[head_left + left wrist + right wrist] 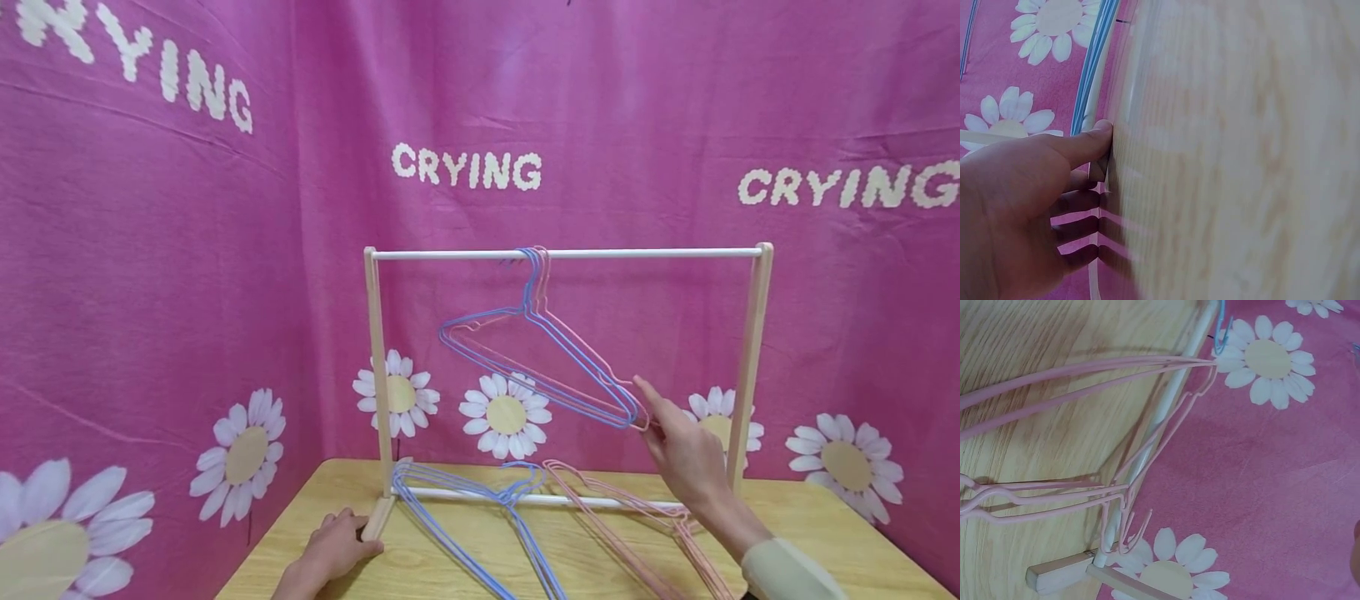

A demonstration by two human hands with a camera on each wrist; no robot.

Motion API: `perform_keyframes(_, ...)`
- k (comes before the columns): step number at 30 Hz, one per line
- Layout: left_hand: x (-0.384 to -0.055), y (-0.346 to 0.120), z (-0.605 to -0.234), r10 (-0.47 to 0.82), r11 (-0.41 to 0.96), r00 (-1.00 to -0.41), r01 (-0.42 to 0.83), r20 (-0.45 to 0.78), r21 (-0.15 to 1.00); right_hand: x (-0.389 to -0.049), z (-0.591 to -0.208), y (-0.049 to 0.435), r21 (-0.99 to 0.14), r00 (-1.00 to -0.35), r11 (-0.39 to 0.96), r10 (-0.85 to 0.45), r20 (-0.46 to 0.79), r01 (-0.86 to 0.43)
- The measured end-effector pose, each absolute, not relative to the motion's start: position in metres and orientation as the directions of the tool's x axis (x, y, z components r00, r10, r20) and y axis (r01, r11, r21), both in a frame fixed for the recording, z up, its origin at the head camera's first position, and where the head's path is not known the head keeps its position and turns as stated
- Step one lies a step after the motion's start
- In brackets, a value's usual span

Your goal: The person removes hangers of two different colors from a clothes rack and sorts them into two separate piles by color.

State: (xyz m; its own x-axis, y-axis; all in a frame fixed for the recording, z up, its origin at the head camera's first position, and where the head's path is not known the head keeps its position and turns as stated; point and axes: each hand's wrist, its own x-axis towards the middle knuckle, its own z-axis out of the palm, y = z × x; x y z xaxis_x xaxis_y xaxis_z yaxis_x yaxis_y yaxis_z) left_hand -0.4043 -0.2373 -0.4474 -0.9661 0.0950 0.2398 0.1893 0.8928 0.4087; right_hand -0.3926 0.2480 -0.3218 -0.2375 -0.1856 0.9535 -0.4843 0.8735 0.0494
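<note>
Blue wire hangers (480,315) and pink wire hangers (573,329) hang together on the top rail of a small clothes rack (652,252). Their right ends tilt down toward my right hand (686,454), which holds the pink hanger at its lower right corner, index finger stretched up along it. The exact grip is partly hidden; the right wrist view has only a sliver of hand at its edge. Low at the left, my left hand (333,546) pinches the rack's wooden foot (380,518) between thumb and fingers.
Several blue hangers (457,554) and pink hangers (611,546) lean over the rack's lower rail (480,497) onto the wooden table (817,533). Wooden posts (752,358) stand at both ends of the rack. Behind hangs a magenta flowered cloth (637,125).
</note>
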Motion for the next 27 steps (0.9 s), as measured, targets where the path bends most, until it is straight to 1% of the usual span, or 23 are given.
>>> perform_keyframes(6,-0.405,-0.238,-0.451,0.101,0.885,-0.963,0.201,0.249,0.419,-0.387,-0.317,0.25,0.049,-0.188,0.881,-0.154,0.97,-0.47)
perform_keyframes(12,-0.407,-0.239,-0.451,0.087,0.889,-0.969,0.179,0.229,0.421,-0.379,-0.318,0.251,0.007,-0.175,0.885,-0.1,0.98,-0.466)
perform_keyframes(19,-0.407,-0.239,-0.449,0.083,0.894,-0.973,0.168,0.215,0.416,-0.366,-0.317,0.256,-0.114,-0.184,0.885,0.032,0.982,-0.451)
perform_keyframes(24,-0.408,-0.238,-0.449,0.08,0.893,-0.978,0.158,0.195,0.422,-0.355,-0.318,0.262,-0.218,-0.19,0.853,0.143,0.971,-0.474)
perform_keyframes(27,-0.409,-0.239,-0.449,0.075,0.89,-0.979,0.151,0.189,0.43,-0.349,-0.321,0.265,-0.276,-0.207,0.83,0.197,0.958,-0.485)
